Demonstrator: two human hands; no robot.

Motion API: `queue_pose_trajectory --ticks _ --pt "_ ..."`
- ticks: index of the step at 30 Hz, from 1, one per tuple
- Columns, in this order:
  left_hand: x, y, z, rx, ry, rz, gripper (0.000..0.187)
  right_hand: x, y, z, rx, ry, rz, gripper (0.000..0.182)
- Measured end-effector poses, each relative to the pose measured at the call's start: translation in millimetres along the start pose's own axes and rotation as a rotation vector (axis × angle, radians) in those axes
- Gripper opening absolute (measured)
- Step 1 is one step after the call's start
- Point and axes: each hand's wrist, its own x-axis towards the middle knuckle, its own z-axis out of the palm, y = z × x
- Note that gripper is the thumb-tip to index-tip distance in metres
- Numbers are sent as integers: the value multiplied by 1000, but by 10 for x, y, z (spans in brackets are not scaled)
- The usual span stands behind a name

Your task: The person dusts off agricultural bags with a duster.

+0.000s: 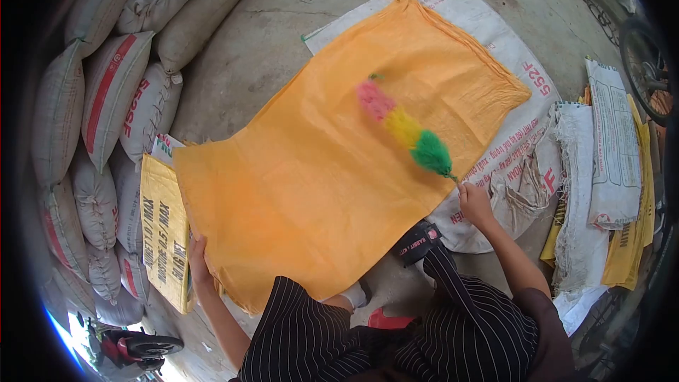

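My right hand (475,204) is closed around the handle of a feather duster (397,127) with pink, yellow and green bands. The duster is over a large orange woven sack (311,148), and its pink end is blurred. My left hand (199,260) grips the near left edge of the orange sack, its fingers partly hidden. Beside that hand, a yellow sack with black print (165,230) sticks out from under the orange one. A white sack with red print (488,42) lies beneath, showing along the far and right sides.
Filled white sacks (106,99) are piled along the left. Folded white and yellow sacks (614,148) lie at the right, near a wheel (640,71). A motorbike (134,346) stands at the lower left. A black slipper (419,242) shows by the orange sack's near edge.
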Motion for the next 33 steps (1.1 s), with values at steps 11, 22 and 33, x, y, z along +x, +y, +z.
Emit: queue_pose_trajectory --ticks 11,22,33 --pt "547 1598 1104 117 163 960 35 -47 -911 94 81 -663 -41 40" --pt "982 1391 3830 -129 -537 375 57 -4 -739 -42 1024 -411 493 39" --pt "1121 162 4978 188 -685 421 74 15 -734 -576 1488 -155 255 52"
